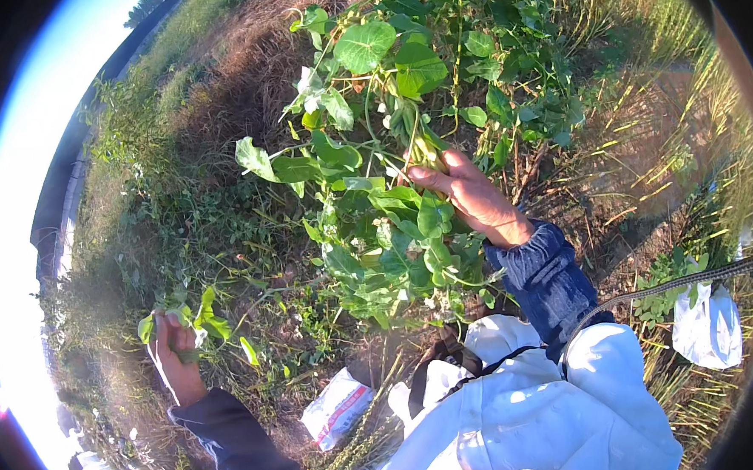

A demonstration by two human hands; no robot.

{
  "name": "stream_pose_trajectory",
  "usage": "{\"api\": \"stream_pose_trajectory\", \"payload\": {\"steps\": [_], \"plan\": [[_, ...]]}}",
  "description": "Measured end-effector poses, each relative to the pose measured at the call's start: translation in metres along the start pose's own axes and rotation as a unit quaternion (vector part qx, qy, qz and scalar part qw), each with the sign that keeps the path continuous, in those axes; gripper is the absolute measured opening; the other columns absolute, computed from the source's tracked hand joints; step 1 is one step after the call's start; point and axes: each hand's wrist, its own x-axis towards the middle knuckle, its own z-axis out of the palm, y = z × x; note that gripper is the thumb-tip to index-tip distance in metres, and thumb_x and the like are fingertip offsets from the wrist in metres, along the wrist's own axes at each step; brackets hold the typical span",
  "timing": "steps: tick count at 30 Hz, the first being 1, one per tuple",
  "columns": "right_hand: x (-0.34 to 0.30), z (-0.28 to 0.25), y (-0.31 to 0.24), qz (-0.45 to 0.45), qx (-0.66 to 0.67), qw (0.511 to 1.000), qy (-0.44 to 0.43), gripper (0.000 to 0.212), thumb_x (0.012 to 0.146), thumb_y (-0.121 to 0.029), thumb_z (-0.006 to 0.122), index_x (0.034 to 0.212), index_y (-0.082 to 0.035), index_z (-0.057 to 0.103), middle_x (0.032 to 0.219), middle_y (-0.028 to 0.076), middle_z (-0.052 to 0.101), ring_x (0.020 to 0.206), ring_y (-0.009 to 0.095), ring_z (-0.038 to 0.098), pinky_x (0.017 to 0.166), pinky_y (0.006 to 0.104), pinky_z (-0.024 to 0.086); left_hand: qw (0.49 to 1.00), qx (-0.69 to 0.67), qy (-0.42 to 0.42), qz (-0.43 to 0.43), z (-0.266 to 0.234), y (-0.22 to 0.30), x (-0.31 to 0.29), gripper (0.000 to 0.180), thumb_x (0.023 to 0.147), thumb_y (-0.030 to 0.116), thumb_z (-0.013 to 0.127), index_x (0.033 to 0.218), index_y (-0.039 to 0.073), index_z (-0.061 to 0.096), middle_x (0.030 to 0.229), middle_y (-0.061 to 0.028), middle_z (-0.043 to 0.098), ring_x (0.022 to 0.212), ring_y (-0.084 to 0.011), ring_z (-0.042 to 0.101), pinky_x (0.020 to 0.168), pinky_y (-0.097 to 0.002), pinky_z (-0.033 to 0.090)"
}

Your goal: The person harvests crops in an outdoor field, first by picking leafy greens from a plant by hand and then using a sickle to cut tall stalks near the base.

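Note:
My right hand (472, 198) reaches up to a leafy green plant and is closed round a bunch of slim green pods (423, 152) among its stems. Broad rounded leaves (365, 47) rise above that hand, and a dense mass of foliage (412, 254) hangs below it. Off to the left, my left hand (177, 352) is held out with its fingers curled on some green leaves (210, 316). Whether those leaves are loose or still on a stem, I cannot tell. Dark blue sleeves cover both forearms.
A white plastic bag with red print (339, 409) lies on the ground below the plant. Another white bag (707, 327) rests at the right, near a braided cord (677, 283). Dry brown grass (241, 80) spreads at the back, and tall stalks grow along the right.

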Motion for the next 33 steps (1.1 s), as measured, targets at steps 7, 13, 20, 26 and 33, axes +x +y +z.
{"api": "stream_pose_trajectory", "payload": {"steps": [7,13,20,26,33], "plan": [[-0.004,0.011,0.022,0.011,-0.130,0.991,0.000,0.047,0.087,-0.015,0.063,0.128,-0.005,0.043,0.107,0.003,0.056,0.098,0.011,0.052,0.084,0.0252,0.043,0.966,0.023,-0.258,-0.026,0.189,-0.088,-0.036,0.027,0.093,0.016,0.053,0.116,0.003,0.055,0.111,-0.0102,0.061,0.105,-0.0182,0.058,0.070,-0.0268,0.050],[-0.005,0.033,0.055,-0.197,-0.312,0.929,0.018,0.054,0.081,0.008,0.055,0.130,-0.004,0.036,0.109,0.011,0.056,0.094,0.015,0.055,0.079,0.0304,0.046,0.892,0.304,-0.301,0.145,0.257,-0.108,-0.034,0.034,0.088,0.019,0.065,0.116,0.004,0.054,0.105,-0.0028,0.059,0.095,-0.0096,0.054,0.079,-0.0252,0.046],[-0.016,0.040,0.042,-0.145,-0.228,0.963,0.000,0.062,0.081,0.012,0.053,0.136,-0.006,0.032,0.116,0.010,0.055,0.106,0.014,0.052,0.087,0.0280,0.044,0.950,-0.025,-0.295,-0.103,0.261,-0.110,-0.018,0.031,0.092,0.020,0.057,0.119,0.009,0.048,0.093,-0.0029,0.061,0.083,-0.0080,0.056,0.071,-0.0232,0.046],[-0.026,0.028,0.042,-0.122,-0.192,0.973,-0.044,0.059,0.086,0.002,0.053,0.139,-0.006,0.029,0.125,0.014,0.052,0.114,0.019,0.050,0.097,0.0313,0.038,0.927,-0.161,-0.288,-0.179,0.244,-0.124,0.004,0.012,0.093,0.014,0.053,0.102,0.008,0.057,0.093,-0.0027,0.062,0.080,-0.0121,0.059,0.068,-0.0294,0.052],[-0.033,0.017,0.069,-0.072,-0.332,0.941,0.011,0.055,0.084,-0.010,0.057,0.131,-0.003,0.030,0.064,0.015,0.053,0.049,0.027,0.052,0.049,0.0391,0.041,0.940,0.103,-0.324,-0.035,0.253,-0.090,0.003,0.017,0.095,0.013,0.050,0.103,0.001,0.059,0.073,0.0025,0.053,0.060,-0.0051,0.043,0.054,-0.0207,0.038]]}}
